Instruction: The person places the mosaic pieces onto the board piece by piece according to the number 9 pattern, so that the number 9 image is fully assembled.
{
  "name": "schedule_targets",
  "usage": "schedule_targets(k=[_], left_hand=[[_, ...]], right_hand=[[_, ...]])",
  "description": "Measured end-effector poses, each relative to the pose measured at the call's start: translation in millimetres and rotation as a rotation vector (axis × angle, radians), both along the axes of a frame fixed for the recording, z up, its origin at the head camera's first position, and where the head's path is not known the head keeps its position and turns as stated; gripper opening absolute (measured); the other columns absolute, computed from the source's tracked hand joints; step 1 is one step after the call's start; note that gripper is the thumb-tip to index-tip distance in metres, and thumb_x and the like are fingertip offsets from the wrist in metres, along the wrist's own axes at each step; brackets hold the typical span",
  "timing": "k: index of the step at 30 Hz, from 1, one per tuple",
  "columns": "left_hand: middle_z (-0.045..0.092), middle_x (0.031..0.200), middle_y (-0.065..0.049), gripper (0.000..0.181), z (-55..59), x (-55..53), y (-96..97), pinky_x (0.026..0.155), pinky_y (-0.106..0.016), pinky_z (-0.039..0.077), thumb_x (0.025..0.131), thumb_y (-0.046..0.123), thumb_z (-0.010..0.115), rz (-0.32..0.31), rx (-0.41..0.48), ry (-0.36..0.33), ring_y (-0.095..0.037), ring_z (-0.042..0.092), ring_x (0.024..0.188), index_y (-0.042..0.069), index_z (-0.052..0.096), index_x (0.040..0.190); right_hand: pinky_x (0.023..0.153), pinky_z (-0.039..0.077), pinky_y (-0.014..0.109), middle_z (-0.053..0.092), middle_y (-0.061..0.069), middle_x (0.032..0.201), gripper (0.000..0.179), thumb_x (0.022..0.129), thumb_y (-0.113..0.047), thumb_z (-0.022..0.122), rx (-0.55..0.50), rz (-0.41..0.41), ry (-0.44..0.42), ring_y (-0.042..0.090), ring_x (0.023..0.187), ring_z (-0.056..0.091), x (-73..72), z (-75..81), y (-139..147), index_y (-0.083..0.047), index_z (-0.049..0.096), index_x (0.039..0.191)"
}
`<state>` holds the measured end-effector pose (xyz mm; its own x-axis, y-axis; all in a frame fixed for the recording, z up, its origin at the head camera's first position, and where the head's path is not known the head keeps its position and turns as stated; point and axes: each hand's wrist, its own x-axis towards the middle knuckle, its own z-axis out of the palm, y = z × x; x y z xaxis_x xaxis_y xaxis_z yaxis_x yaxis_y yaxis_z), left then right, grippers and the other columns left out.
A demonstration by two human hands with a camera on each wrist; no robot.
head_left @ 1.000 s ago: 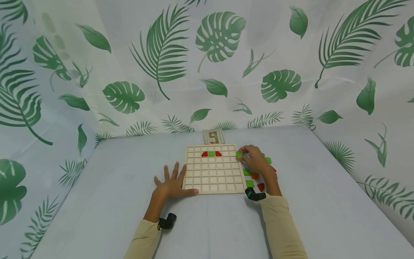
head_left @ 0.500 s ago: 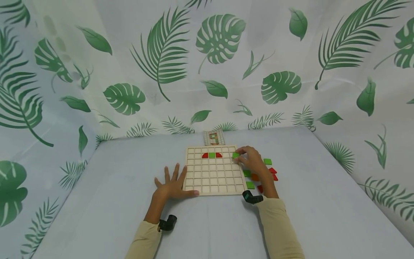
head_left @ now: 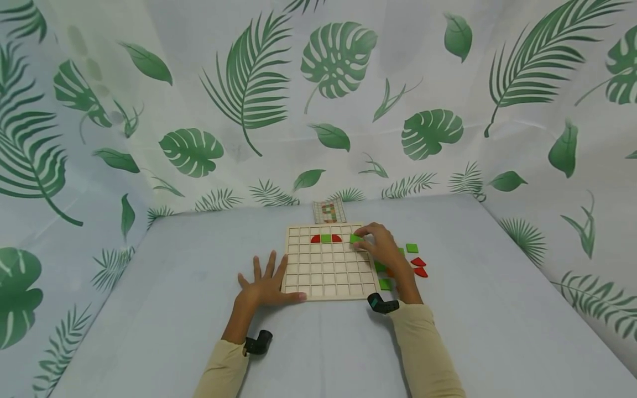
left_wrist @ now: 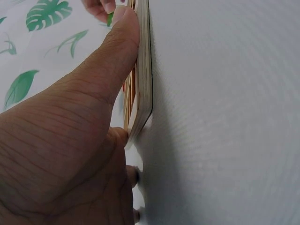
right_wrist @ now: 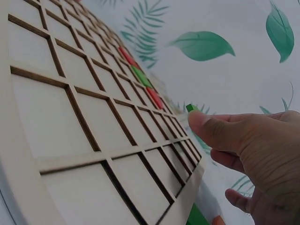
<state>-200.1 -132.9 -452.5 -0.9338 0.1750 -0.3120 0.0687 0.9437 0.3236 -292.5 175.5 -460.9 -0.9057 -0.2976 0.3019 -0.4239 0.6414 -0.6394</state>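
A wooden grid board lies on the cloth-covered table. In its upper rows sit a green square tile and, on either side of it, red rounded tiles. My right hand pinches another green square tile between thumb and fingers, over the board's upper right; the right wrist view shows this tile edge-on at the fingertips. My left hand is spread at the board's lower left corner, its thumb along the near edge and the other fingers beside the left edge.
A small pattern card lies behind the board. Loose green tiles and red tiles lie right of the board, some partly hidden by the right arm. A leaf-printed cloth stands behind the table.
My right hand has moved left with the green tile, from the board's right edge to over its upper right cells. My left hand has stayed in place.
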Motion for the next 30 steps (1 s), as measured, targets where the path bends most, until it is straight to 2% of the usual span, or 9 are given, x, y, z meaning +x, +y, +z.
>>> schedule_targets(k=[2,6,13,21,26,30], left_hand=[[-0.003,0.166,-0.013,0.112,-0.2,-0.1,-0.1,0.103,-0.082,0.005,0.076,0.076,0.06,0.001,-0.004,0.001,-0.05,-0.011,0.147,0.022,0.009,0.159],[-0.003,0.166,-0.013,0.111,0.4,0.2,0.6,0.103,-0.082,0.006,0.076,0.076,0.06,-0.001,-0.012,0.001,-0.05,-0.01,0.148,0.022,0.009,0.159],[-0.003,0.166,-0.013,0.111,1.8,0.0,0.7,0.103,-0.082,0.005,0.077,0.076,0.06,0.001,-0.005,-0.004,-0.049,-0.011,0.148,0.022,0.009,0.159],[-0.003,0.166,-0.013,0.111,2.7,-0.7,-0.3,0.103,-0.081,0.005,0.077,0.076,0.059,-0.003,-0.007,-0.006,-0.049,-0.012,0.148,0.022,0.008,0.159],[-0.004,0.166,-0.013,0.111,4.1,-0.1,-0.6,0.103,-0.081,0.004,0.077,0.076,0.06,-0.004,0.015,-0.006,-0.049,-0.013,0.147,0.022,0.009,0.159],[-0.004,0.166,-0.013,0.111,4.4,0.3,-1.0,0.103,-0.081,0.004,0.076,0.077,0.06,-0.003,0.022,-0.011,-0.049,-0.014,0.147,0.022,0.009,0.159]], right_hand=[[0.097,0.044,0.056,0.067,0.02,0.105,0.028,0.086,-0.014,0.075,-0.004,0.02,0.017,0.038,0.107,0.058,-2.7,-3.0,-2,0.002,0.07,0.108],[0.097,0.045,0.054,0.068,0.019,0.107,0.028,0.087,-0.015,0.074,-0.006,0.041,-0.007,0.037,0.107,0.059,-4.8,-5.6,-7,0.001,0.07,0.11],[0.091,0.05,0.051,0.067,0.017,0.113,0.028,0.088,-0.017,0.074,-0.034,0.091,-0.044,0.034,0.107,0.06,-5.0,-3.9,-18,-0.001,0.07,0.11],[0.092,0.051,0.05,0.065,0.018,0.114,0.031,0.088,-0.018,0.074,-0.024,0.118,-0.063,0.034,0.11,0.059,-6.4,-4.1,-31,0.0,0.07,0.112],[0.088,0.052,0.049,0.067,0.019,0.109,0.03,0.087,-0.016,0.074,0.001,0.158,0.0,0.035,0.106,0.06,-8.1,-5.7,-39,0.002,0.07,0.111],[0.086,0.054,0.048,0.068,0.019,0.105,0.028,0.085,-0.013,0.076,-0.027,0.187,0.033,0.034,0.1,0.062,-8.4,-7.9,-46,0.004,0.07,0.107]])
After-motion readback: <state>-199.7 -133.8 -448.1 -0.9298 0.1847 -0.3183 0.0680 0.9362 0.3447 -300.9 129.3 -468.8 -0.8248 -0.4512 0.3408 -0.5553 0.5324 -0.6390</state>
